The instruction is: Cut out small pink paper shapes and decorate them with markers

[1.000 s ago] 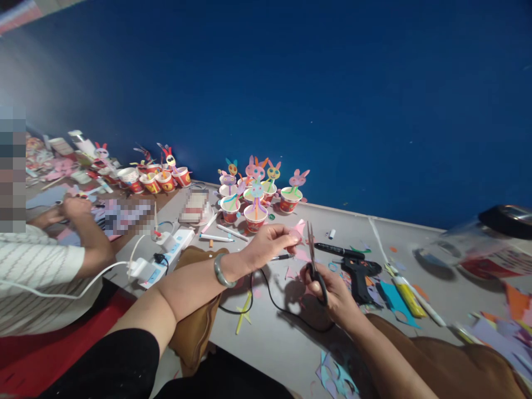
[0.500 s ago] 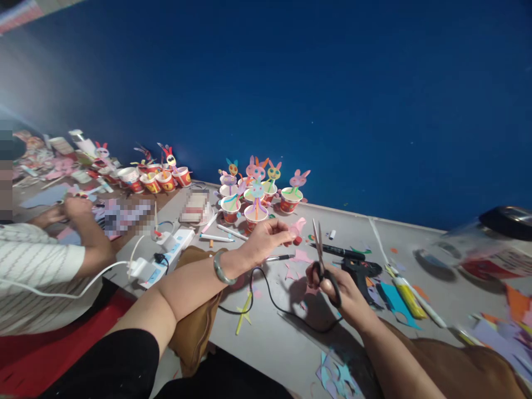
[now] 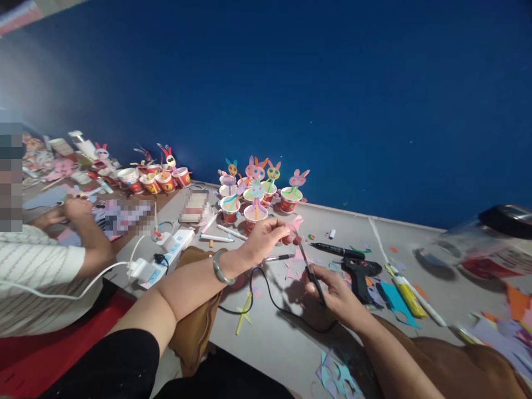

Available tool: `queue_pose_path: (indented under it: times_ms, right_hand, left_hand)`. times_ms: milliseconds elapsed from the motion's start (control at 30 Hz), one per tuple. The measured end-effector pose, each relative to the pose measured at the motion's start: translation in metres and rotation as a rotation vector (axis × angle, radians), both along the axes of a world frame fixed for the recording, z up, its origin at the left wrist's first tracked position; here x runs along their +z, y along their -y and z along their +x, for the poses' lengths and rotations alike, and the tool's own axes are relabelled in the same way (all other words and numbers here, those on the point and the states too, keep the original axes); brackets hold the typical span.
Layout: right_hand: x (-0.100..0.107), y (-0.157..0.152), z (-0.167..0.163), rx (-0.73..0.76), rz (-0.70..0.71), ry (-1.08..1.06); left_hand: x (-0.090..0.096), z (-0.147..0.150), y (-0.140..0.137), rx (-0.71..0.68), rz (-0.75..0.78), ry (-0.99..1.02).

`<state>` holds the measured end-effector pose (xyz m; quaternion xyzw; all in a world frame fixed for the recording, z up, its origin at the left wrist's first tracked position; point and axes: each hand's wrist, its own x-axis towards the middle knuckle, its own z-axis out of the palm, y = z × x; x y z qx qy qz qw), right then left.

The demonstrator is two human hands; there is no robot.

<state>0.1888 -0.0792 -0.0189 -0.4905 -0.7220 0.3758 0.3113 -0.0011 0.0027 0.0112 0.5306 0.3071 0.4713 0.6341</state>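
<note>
My left hand (image 3: 266, 239), with a bangle at the wrist, pinches a small piece of pink paper (image 3: 296, 223) above the table. In my right hand (image 3: 330, 288) is a pair of scissors (image 3: 307, 262), seen edge-on. Its blade tips point up and away from me and reach the pink paper; whether they touch it I cannot tell. Just beyond my left hand stand several paper cups (image 3: 291, 200) with paper rabbit heads on strips. Pink paper scraps (image 3: 293, 271) lie on the table between my hands.
A black glue gun (image 3: 361, 274), a black marker (image 3: 337, 250) and a yellow tube (image 3: 409, 296) lie to the right, near a clear jar (image 3: 477, 249). On the left are a power strip (image 3: 174, 252), a brown bag (image 3: 193, 310) and a co-worker's hands (image 3: 77, 208). A black cord (image 3: 270, 293) crosses the table.
My right hand has turned the scissors edge-on and brought the blade tips leftward to the pink paper. The blades were parted before. My left hand has stayed nearly in place.
</note>
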Motion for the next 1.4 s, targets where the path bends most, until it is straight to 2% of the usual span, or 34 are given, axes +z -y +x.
queue_pose_path:
  times_ms: [200, 533, 1033, 1267, 1400]
  right_hand:
    - [0.003, 0.000, -0.002, 0.005, -0.017, -0.012]
    - [0.004, 0.002, -0.003, 0.002, -0.040, -0.062]
    - [0.001, 0.003, -0.003, 0.006, -0.050, -0.093]
    - [0.003, 0.003, -0.005, -0.002, -0.055, -0.098]
    - [0.004, 0.003, -0.006, -0.003, -0.096, -0.133]
  left_hand:
    - [-0.002, -0.002, -0.001, -0.055, 0.078, -0.072]
    - [0.004, -0.003, 0.009, -0.133, 0.073, -0.212]
    - [0.007, 0.000, 0.014, -0.099, 0.043, -0.200]
    - [0.005, 0.001, 0.015, -0.110, 0.076, -0.206]
    - [0.005, 0.000, 0.015, -0.113, 0.078, -0.204]
